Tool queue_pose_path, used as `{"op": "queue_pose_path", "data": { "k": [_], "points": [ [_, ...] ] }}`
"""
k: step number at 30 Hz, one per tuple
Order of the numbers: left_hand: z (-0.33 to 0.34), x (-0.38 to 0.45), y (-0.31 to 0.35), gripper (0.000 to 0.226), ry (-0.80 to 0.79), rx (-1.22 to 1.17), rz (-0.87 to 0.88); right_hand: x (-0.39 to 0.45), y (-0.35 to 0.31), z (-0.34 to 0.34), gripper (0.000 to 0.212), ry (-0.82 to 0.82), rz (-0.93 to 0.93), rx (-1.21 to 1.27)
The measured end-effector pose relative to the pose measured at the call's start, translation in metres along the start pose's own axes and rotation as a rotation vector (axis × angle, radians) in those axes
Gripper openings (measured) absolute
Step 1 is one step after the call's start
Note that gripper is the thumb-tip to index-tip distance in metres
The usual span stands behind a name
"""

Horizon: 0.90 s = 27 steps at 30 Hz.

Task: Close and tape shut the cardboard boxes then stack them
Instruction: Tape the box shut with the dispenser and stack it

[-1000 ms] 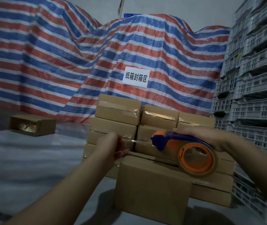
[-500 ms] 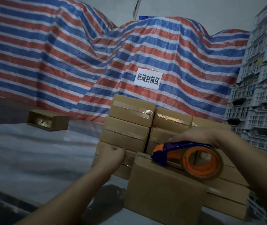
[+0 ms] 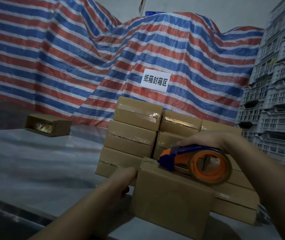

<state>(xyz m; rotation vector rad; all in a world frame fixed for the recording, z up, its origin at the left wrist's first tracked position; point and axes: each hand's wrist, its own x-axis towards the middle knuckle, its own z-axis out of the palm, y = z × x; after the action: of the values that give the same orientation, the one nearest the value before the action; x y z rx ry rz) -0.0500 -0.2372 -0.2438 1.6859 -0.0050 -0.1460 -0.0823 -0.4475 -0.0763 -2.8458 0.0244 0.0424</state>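
A brown cardboard box [image 3: 171, 201] stands on the table right in front of me. My right hand [image 3: 212, 139] grips a blue and orange tape dispenser [image 3: 199, 161] whose nose rests on the box's top near its far left end. My left hand [image 3: 124, 177] presses flat against the box's left end face, fingers straight. Behind it rises a stack of taped boxes [image 3: 134, 129], several high and several wide. One open box [image 3: 47, 125] lies on its side at the far left of the table.
The table [image 3: 34, 161] is covered with pale, shiny sheeting. A red, white and blue striped tarp [image 3: 69, 58] with a white sign [image 3: 155, 80] hangs behind. Stacked grey plastic crates [image 3: 277, 101] fill the right side.
My left hand dropped from the tape end at the box's top edge down onto its left end face. The dispenser came down onto the box top. The camera shifted.
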Motion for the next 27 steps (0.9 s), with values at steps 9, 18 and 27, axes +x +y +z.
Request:
{"op": "queue_pose_path", "data": {
  "k": [9,18,27],
  "points": [
    [-0.023,0.016,0.018,0.042,0.239,0.265,0.399,0.005,-0.002,0.001,0.048,-0.050,0.002,-0.003],
    [-0.003,0.013,0.037,0.040,-0.110,0.332,0.116,0.005,-0.004,-0.002,0.042,-0.156,0.019,0.053],
    [-0.004,0.008,0.040,0.038,-0.120,0.352,0.091,-0.015,0.046,-0.032,0.054,-0.172,0.113,0.055]
  ]
}}
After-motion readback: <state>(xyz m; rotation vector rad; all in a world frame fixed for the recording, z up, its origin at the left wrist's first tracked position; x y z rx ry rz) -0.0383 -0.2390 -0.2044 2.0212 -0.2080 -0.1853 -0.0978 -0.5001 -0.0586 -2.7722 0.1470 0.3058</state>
